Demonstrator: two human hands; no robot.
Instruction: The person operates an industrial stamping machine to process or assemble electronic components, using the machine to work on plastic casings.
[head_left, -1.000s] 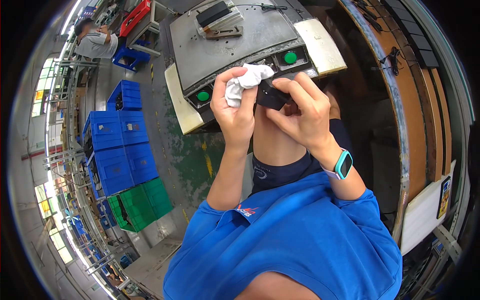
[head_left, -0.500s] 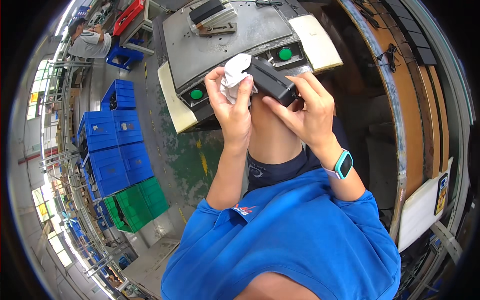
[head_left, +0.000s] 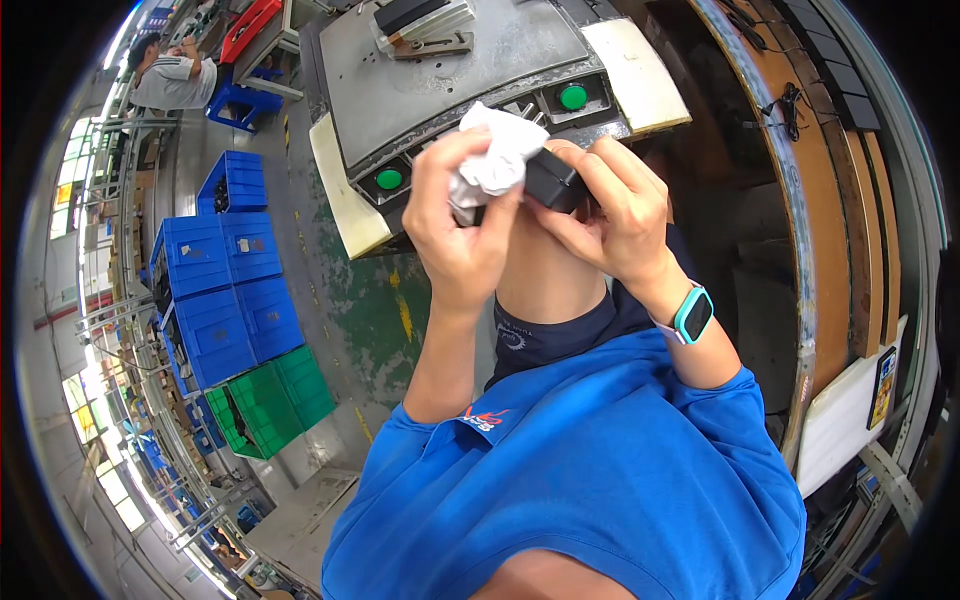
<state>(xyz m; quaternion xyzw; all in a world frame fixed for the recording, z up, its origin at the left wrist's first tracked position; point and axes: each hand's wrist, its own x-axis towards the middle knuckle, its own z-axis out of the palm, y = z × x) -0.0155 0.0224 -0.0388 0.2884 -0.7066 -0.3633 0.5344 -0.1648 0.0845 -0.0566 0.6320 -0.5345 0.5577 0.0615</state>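
My left hand (head_left: 458,222) is closed on a crumpled white cloth (head_left: 505,150), pressing it against one end of a black box-shaped part (head_left: 553,183). The fingers of my right hand (head_left: 618,205) grip the other end of that part from the right. Much of the black part is hidden behind the cloth and my fingers. Both hands are over my lap, in front of a grey metal machine table (head_left: 450,80).
Two green push buttons (head_left: 572,97) sit on the machine's front edge, with a metal fixture (head_left: 430,30) on its top. Blue bins (head_left: 225,250) and a green bin (head_left: 270,400) stand at left. A wooden shelf (head_left: 770,200) runs along the right. A person (head_left: 175,78) sits far left.
The cloth in my left hand has moved right along the black part and now covers more of it. The part has turned and shows less of its length.
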